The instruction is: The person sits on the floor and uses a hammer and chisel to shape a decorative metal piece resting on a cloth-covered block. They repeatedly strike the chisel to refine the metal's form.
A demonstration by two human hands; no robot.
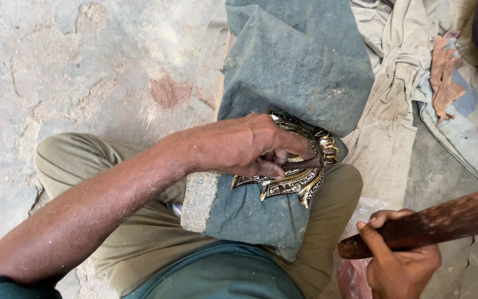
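The right hand (399, 260), near right, is clamped on a wooden mallet handle (432, 221). Farther in, the left hand (244, 147) pinches a small punch (301, 164) against the ornate metal piece (300, 180) on the green cloth pad (283, 72) over the lap. Chasing appears underway; striking calls for a steady punch.

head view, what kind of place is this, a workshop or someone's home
Probably an informal floor-level metalcraft workshop. The person sits on a cracked concrete floor, the left hand steadying an ornate metal piece on a green felt pad, the right hand gripping a wooden tool handle.
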